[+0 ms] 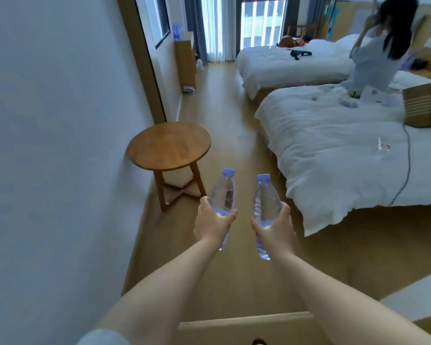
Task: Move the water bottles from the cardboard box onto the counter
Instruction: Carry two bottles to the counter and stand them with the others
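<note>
My left hand (pixel 213 224) grips a clear water bottle (pixel 223 192) with a purple cap, held out in front of me over the wooden floor. My right hand (pixel 275 226) grips a second clear water bottle (pixel 265 200) with a purple cap, beside the first. Both bottles tilt slightly away from me, caps up. A cardboard edge (pixel 246 324), likely the box, shows at the bottom of the view between my forearms. No counter is in view.
A round wooden side table (pixel 168 145) stands against the white wall on the left. Two white beds (pixel 334 140) fill the right side; a cardboard box (pixel 424 105) lies on the near one. A person (pixel 376 51) stands between the beds. A wooden floor aisle runs ahead.
</note>
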Tool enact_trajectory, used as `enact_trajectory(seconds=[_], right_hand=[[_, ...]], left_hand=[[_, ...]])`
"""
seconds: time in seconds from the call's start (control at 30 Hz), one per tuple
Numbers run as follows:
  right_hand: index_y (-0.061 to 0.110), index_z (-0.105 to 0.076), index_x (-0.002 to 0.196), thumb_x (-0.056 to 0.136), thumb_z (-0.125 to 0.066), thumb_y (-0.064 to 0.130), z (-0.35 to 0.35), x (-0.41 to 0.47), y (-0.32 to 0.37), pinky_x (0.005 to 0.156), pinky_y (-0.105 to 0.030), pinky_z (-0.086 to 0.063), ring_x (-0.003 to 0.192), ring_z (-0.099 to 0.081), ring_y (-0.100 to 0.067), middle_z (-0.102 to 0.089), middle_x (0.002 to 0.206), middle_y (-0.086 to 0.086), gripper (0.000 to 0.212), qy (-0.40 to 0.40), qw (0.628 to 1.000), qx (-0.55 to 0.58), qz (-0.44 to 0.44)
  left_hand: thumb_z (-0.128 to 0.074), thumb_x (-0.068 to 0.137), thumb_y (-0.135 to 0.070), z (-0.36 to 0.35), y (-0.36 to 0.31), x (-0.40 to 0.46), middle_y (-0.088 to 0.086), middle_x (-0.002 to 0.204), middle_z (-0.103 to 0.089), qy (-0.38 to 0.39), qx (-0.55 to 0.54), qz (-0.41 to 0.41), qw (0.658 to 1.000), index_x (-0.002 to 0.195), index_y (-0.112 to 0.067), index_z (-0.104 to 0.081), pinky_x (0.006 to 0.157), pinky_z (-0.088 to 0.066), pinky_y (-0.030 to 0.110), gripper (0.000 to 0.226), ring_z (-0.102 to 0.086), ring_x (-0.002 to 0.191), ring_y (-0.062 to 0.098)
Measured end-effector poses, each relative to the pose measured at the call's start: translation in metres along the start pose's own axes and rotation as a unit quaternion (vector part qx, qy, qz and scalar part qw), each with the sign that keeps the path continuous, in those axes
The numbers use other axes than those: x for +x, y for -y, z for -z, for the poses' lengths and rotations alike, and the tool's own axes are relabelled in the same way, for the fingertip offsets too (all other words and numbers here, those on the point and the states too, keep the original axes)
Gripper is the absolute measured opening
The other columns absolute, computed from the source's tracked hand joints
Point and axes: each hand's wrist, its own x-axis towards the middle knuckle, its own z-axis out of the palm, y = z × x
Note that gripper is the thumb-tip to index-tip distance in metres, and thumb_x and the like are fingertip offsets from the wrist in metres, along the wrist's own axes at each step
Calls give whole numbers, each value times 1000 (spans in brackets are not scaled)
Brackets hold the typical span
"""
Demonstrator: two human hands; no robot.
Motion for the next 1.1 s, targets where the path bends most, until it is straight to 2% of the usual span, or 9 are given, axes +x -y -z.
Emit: enact_trajectory(seconds=[0.1, 0.27, 0.6, 0.77, 0.97, 1.1], right_hand=[[28, -27, 137, 74, -71, 55, -32, 29, 24, 80, -38, -49, 106, -58, -23, -49, 131, 5, 82, 10, 1000, -9, 25], [27, -25, 138, 76, -69, 55, -82, 111, 56, 77, -35, -48, 110, -56, -20, -49, 130, 4, 81, 7, 997, -27, 68], [27, -21, 144, 79, -65, 55, -146, 311, 132, 86, -46, -52, 119, -52, -23, -47, 135, -1, 83, 8, 994, -48, 96], [28, -20, 143, 79, -63, 56, -181, 403, 161, 84, -47, -52, 116, -53, -23, -48, 132, -1, 82, -5, 995, -45, 94], [28, -22, 141, 77, -64, 61, -238, 539, 188, 81, -45, -54, 110, -56, -22, -51, 128, -1, 83, -18, 995, -48, 89], [29, -22, 140, 79, -66, 54, -267, 633, 219, 83, -43, -53, 113, -55, -21, -50, 130, 0, 80, -18, 996, -52, 69]], left_hand=[[-74, 73, -52, 8, 9, 36, -2, 127, -54, -38, 24, 14, 999, 127, -17, -39, 83, -50, 39, 74, -58, 108, 22], [-73, 75, -53, 0, 7, 126, 1, 130, -52, -80, 3, 53, 995, 130, -18, -37, 88, -52, 46, 74, -56, 113, 23], [-70, 78, -52, -23, -65, 327, 4, 133, -50, -131, 10, 63, 989, 137, -15, -34, 92, -49, 44, 78, -53, 117, 26], [-71, 77, -52, -38, -87, 426, 4, 125, -53, -133, -3, 63, 989, 132, -15, -36, 91, -51, 46, 74, -55, 113, 26], [-69, 76, -56, -72, -105, 579, 1, 131, -50, -120, -19, 62, 991, 136, -19, -33, 92, -50, 46, 79, -55, 114, 26], [-68, 76, -58, -88, -133, 685, 0, 131, -50, -115, -14, 71, 991, 135, -19, -33, 93, -49, 46, 79, -56, 113, 26]])
